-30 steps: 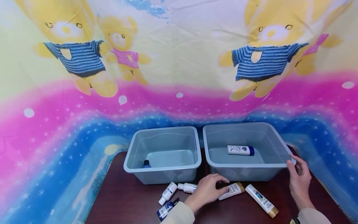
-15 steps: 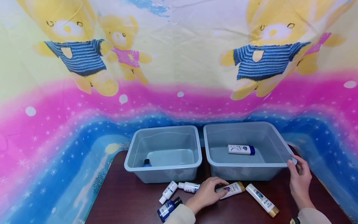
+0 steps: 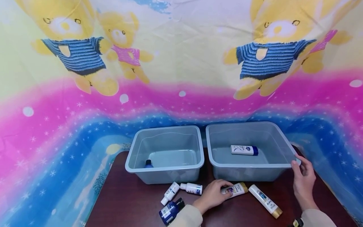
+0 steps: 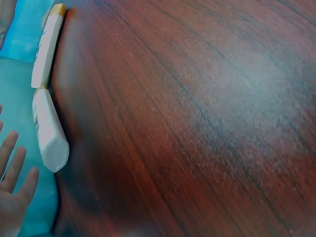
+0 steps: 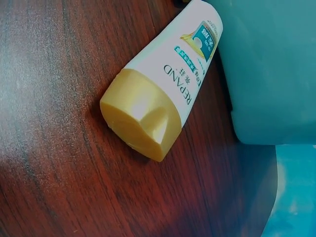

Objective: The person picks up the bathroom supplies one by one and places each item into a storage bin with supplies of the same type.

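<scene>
The left hand (image 3: 212,196), the nearer one, is spreading its fingers around the tube (image 3: 236,190), contact unclear. The tube is lying on the bench (image 3: 124,201), its long axis running rightward to the gold cap (image 3: 244,187). The right hand (image 3: 304,181) is pinching the right bin (image 3: 246,174) by its corner.

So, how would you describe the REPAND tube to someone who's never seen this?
In the head view, find the right-hand grey bin. On the table before it, the white REPAND tube lies slanted, rightmost of the loose items. Its gold cap is at its near end, whereas the neighbouring tube points its gold cap toward this one.
</scene>
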The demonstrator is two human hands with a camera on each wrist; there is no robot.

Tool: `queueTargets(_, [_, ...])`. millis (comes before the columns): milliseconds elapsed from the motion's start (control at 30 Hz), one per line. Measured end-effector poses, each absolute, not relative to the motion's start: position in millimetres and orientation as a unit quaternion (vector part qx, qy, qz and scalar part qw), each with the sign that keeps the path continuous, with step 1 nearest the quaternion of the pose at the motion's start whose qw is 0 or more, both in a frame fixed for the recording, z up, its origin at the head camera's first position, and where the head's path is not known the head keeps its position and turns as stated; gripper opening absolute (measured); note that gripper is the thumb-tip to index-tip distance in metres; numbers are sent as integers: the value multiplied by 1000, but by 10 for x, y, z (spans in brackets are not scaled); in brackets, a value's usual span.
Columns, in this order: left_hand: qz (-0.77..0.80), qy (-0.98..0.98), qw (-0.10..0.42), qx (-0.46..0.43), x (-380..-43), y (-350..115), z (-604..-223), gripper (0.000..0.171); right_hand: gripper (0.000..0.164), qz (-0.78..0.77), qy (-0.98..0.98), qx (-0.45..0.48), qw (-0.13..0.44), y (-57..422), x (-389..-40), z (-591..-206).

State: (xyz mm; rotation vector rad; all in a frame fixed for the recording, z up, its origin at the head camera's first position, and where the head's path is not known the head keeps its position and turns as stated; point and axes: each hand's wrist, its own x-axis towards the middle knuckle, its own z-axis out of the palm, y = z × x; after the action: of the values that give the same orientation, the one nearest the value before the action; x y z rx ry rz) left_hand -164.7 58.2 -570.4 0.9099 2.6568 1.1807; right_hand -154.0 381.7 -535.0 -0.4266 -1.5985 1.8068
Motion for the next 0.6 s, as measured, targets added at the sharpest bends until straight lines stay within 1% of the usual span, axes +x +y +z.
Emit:
queueTargets(133, [371, 879, 40, 296, -1663, 640, -5747, 28, 35, 693, -615, -164, 340, 3826, -1532, -5346])
queueTargets(267, [357, 886, 44, 291, -1682, 697, -5779, 29, 35, 695, -612, -168, 339, 3845, -1529, -5331])
queueTargets(400, [367, 887, 59, 273, -1707, 733, -5803, 29, 35, 692, -617, -164, 336, 3847, -1543, -5320])
queueTargets(600, [378, 888, 82, 249, -1714, 763, -5832, 33, 34, 691, -618, -164, 337, 3830, -1536, -5330])
